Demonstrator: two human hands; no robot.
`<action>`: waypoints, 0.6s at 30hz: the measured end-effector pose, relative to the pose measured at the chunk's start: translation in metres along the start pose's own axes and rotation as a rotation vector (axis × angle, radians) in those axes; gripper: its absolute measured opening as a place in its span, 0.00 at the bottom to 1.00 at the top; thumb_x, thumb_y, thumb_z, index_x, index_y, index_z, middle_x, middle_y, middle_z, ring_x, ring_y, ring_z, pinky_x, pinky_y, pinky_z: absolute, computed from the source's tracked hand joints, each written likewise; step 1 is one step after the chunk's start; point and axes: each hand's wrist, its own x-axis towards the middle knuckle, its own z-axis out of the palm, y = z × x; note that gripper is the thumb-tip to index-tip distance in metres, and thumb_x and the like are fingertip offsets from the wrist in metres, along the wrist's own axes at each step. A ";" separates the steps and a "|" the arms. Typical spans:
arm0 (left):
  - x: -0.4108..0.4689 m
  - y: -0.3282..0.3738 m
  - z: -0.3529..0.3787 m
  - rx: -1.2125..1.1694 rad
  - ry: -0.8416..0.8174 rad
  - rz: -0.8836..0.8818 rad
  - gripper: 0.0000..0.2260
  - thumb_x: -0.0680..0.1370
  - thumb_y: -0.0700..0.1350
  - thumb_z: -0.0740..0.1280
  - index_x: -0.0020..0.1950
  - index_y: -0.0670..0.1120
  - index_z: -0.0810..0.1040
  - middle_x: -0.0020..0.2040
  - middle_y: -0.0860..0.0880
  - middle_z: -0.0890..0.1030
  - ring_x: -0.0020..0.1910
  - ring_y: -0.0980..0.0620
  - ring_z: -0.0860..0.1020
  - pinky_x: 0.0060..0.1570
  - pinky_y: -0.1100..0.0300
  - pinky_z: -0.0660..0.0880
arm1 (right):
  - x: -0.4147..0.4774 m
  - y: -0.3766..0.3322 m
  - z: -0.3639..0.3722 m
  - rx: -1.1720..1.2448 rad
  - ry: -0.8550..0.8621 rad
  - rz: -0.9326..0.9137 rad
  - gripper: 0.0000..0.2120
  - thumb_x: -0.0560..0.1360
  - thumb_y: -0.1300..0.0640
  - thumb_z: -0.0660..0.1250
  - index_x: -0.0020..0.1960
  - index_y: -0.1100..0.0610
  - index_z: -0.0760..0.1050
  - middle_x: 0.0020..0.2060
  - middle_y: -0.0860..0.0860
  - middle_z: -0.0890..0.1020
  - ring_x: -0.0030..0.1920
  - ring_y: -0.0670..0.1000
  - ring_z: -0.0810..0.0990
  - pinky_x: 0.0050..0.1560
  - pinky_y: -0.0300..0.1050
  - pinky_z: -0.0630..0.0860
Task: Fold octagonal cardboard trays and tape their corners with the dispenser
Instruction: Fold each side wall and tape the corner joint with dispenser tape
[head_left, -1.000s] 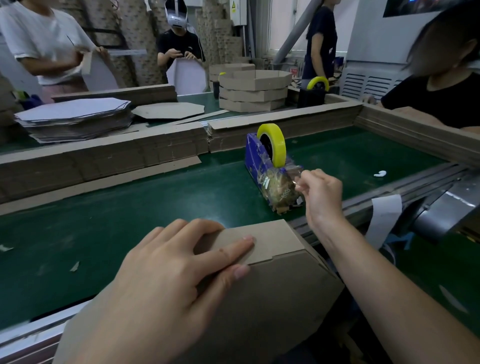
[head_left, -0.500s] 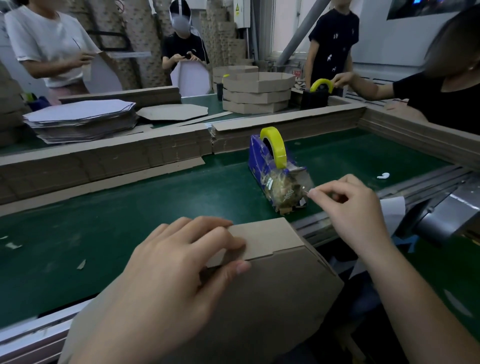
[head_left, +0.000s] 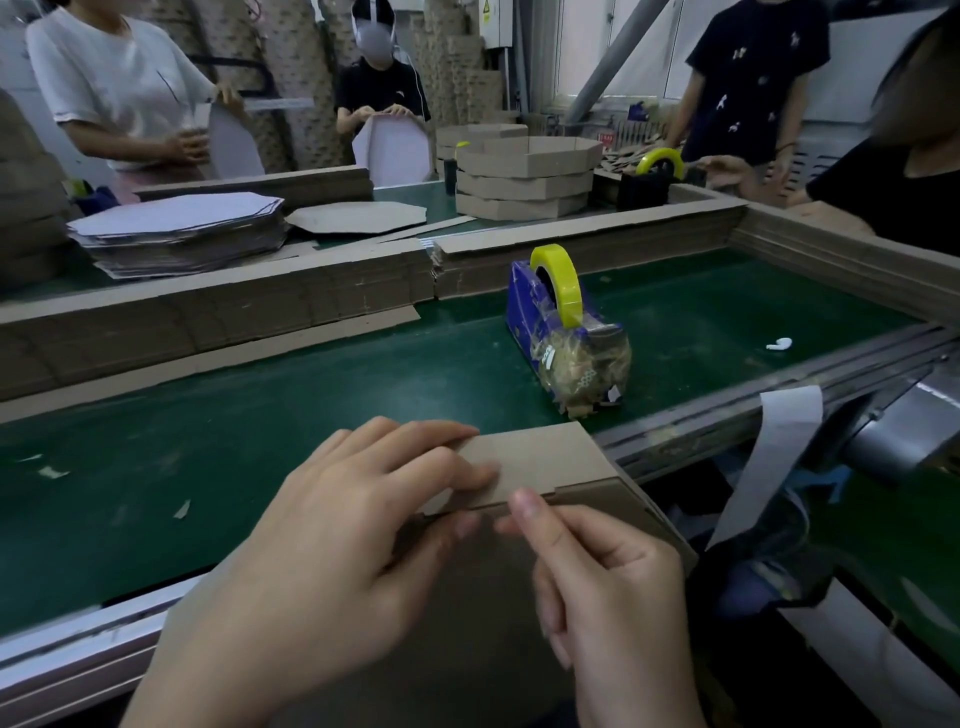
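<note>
Left hand (head_left: 332, 525) clamps the tray (head_left: 545, 467) corner at the table's near edge (head_left: 78, 654); right hand (head_left: 602, 582), back from the dispenser (head_left: 561, 332), pinches closed there. Green belt (head_left: 260, 415) ahead lies open.

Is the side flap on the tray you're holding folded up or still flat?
Folded up: the flap stands bent from the tray along a crease, with the left hand pressing it.
</note>
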 end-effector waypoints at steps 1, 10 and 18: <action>0.000 0.000 0.000 -0.003 0.005 0.004 0.13 0.76 0.54 0.60 0.52 0.52 0.82 0.60 0.56 0.79 0.52 0.50 0.79 0.45 0.48 0.77 | -0.001 0.001 0.001 0.009 0.021 0.006 0.15 0.63 0.43 0.72 0.32 0.55 0.83 0.14 0.50 0.65 0.15 0.43 0.60 0.19 0.31 0.57; -0.003 0.001 0.000 -0.069 0.027 -0.005 0.07 0.76 0.56 0.60 0.53 0.59 0.71 0.59 0.63 0.76 0.53 0.54 0.77 0.47 0.54 0.71 | -0.002 0.001 -0.001 0.011 0.030 0.068 0.22 0.56 0.38 0.70 0.30 0.58 0.82 0.13 0.53 0.65 0.14 0.45 0.60 0.18 0.32 0.57; 0.001 0.006 -0.005 -0.038 -0.007 -0.035 0.15 0.78 0.58 0.58 0.56 0.61 0.82 0.57 0.58 0.79 0.52 0.55 0.78 0.46 0.52 0.75 | 0.004 0.001 -0.017 0.044 -0.239 0.203 0.08 0.61 0.50 0.72 0.35 0.53 0.85 0.19 0.56 0.74 0.17 0.48 0.66 0.19 0.36 0.62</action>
